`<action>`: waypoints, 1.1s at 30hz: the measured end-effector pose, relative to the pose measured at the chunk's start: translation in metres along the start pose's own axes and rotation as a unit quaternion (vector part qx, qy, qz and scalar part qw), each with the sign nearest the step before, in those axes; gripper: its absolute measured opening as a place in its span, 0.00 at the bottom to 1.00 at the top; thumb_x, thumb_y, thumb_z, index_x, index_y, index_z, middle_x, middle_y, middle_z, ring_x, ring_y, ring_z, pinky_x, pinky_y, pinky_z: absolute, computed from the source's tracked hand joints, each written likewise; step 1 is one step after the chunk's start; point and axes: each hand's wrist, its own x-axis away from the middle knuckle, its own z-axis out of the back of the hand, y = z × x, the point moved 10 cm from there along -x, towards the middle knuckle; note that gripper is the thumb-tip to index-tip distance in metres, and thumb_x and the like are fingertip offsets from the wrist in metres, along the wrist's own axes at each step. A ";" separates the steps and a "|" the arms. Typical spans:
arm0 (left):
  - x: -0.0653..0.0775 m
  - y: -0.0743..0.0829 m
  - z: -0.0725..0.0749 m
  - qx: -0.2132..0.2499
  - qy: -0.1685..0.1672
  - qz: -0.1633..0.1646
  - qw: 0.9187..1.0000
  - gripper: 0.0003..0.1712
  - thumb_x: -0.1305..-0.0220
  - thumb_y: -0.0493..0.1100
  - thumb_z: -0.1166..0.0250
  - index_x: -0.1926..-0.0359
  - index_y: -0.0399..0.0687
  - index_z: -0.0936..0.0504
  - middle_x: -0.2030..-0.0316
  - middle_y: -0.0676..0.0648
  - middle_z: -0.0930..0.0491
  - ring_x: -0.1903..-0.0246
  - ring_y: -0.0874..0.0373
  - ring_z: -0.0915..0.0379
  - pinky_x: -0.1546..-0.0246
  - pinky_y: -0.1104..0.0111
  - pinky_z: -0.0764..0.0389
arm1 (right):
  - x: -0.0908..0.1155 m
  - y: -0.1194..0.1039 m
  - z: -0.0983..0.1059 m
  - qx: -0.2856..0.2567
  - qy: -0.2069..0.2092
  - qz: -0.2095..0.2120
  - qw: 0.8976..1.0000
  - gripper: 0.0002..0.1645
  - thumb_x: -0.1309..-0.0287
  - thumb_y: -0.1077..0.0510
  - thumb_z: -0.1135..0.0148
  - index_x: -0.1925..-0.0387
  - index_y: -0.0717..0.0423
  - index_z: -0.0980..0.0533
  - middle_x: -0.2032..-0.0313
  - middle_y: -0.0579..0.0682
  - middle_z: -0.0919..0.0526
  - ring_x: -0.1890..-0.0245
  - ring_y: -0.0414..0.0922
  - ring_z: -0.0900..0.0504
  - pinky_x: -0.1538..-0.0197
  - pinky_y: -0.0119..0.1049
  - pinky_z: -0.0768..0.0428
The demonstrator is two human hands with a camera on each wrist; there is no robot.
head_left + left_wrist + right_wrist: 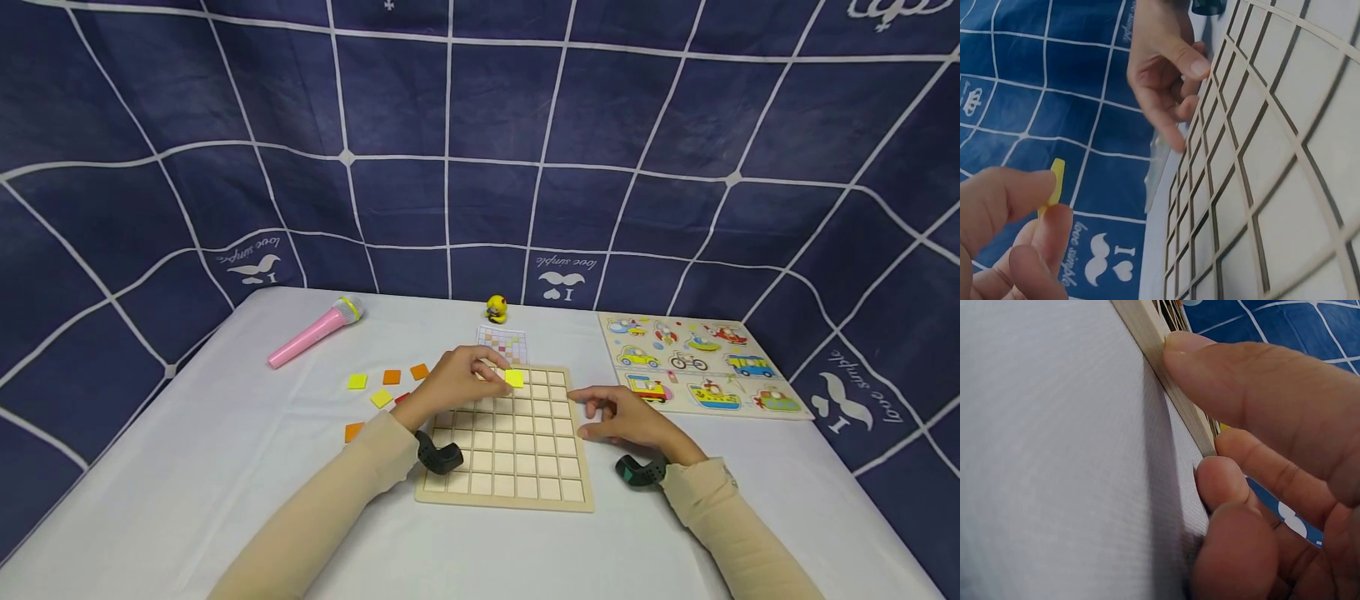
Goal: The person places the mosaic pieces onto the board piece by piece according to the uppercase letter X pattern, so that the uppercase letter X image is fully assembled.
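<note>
My left hand (461,379) pinches a small yellow square tile (513,378) between thumb and fingertips. It holds the tile over the far rows of a wooden grid board (504,502). In the left wrist view the yellow tile (1057,181) shows edge-on, raised off the board. My right hand (622,414) is at the board's right side, its thumb and index finger touching the edge while the other fingers bend loosely. Close up in the right wrist view, the thumb (1229,375) rests against the board's wooden rim (1175,394). The squares in view on the board are plain wood.
Left of the board lie loose tiles, yellow (357,382), orange (392,377) and red. A printed colour card (502,340) lies behind it, with a yellow duck figure (497,308) beyond. A pink microphone (311,336) is at the left, a picture puzzle board (697,367) at the right.
</note>
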 end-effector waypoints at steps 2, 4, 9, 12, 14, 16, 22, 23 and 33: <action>-0.003 0.000 -0.004 0.006 0.000 0.007 1.000 0.22 0.39 0.45 0.20 0.45 0.46 0.12 0.66 0.53 0.09 0.68 0.59 0.18 0.63 0.65 0.23 | 0.000 0.001 0.000 0.000 -0.001 -0.002 1.000 0.36 0.41 0.63 0.20 0.33 0.69 0.22 0.61 0.49 0.24 0.76 0.37 0.32 0.75 0.28 0.30; -0.006 -0.001 -0.008 0.014 0.001 0.014 1.000 0.22 0.39 0.44 0.20 0.45 0.45 0.11 0.65 0.52 0.09 0.69 0.57 0.16 0.64 0.66 0.21 | -0.001 0.001 0.000 0.001 -0.002 -0.001 1.000 0.36 0.41 0.63 0.20 0.33 0.70 0.22 0.60 0.50 0.24 0.76 0.37 0.31 0.75 0.28 0.30; -0.013 -0.005 -0.018 0.019 0.005 0.032 0.999 0.20 0.39 0.44 0.19 0.47 0.47 0.11 0.64 0.51 0.09 0.72 0.51 0.15 0.68 0.67 0.19 | -0.001 0.001 0.000 0.005 -0.001 0.004 1.000 0.36 0.41 0.63 0.20 0.33 0.69 0.22 0.61 0.49 0.24 0.76 0.38 0.31 0.75 0.29 0.30; -0.017 -0.006 -0.022 0.007 0.011 0.040 0.999 0.20 0.40 0.44 0.18 0.48 0.48 0.10 0.65 0.51 0.09 0.71 0.53 0.14 0.68 0.67 0.20 | -0.001 0.000 0.000 0.006 -0.003 0.005 1.000 0.36 0.40 0.63 0.20 0.33 0.69 0.22 0.61 0.49 0.24 0.76 0.38 0.31 0.75 0.29 0.30; -0.020 -0.006 -0.024 0.000 0.016 0.046 0.999 0.20 0.40 0.45 0.18 0.48 0.49 0.10 0.65 0.51 0.09 0.71 0.54 0.14 0.68 0.68 0.20 | -0.001 0.001 0.001 0.007 -0.002 0.000 1.000 0.36 0.41 0.63 0.20 0.33 0.69 0.22 0.61 0.49 0.24 0.76 0.38 0.31 0.75 0.28 0.30; -0.022 -0.008 -0.026 -0.006 0.019 0.055 0.998 0.19 0.41 0.46 0.18 0.49 0.49 0.10 0.64 0.51 0.09 0.72 0.55 0.13 0.69 0.68 0.19 | -0.001 0.001 0.000 0.007 -0.003 0.001 1.000 0.36 0.40 0.63 0.20 0.33 0.69 0.22 0.61 0.50 0.24 0.76 0.38 0.31 0.75 0.29 0.30; -0.032 -0.011 -0.034 -0.034 0.015 0.070 0.997 0.18 0.40 0.46 0.19 0.50 0.51 0.09 0.64 0.51 0.09 0.72 0.58 0.14 0.69 0.67 0.21 | -0.001 0.000 0.000 0.001 -0.005 0.001 1.000 0.36 0.40 0.64 0.20 0.33 0.70 0.23 0.60 0.51 0.24 0.76 0.38 0.31 0.75 0.29 0.29; -0.033 -0.012 -0.036 -0.040 0.014 0.070 0.997 0.17 0.41 0.46 0.19 0.50 0.51 0.08 0.64 0.51 0.09 0.72 0.59 0.15 0.68 0.67 0.21 | -0.001 0.000 0.000 0.000 -0.005 0.000 1.000 0.36 0.40 0.64 0.20 0.32 0.70 0.23 0.60 0.51 0.23 0.76 0.38 0.31 0.75 0.29 0.29; -0.038 -0.016 -0.046 -0.063 0.004 0.084 0.994 0.18 0.42 0.48 0.17 0.52 0.52 0.09 0.63 0.53 0.08 0.63 0.60 0.14 0.52 0.61 0.18 | 0.000 -0.001 0.000 -0.002 -0.004 0.000 1.000 0.36 0.40 0.64 0.21 0.33 0.70 0.23 0.61 0.50 0.24 0.76 0.38 0.31 0.75 0.29 0.30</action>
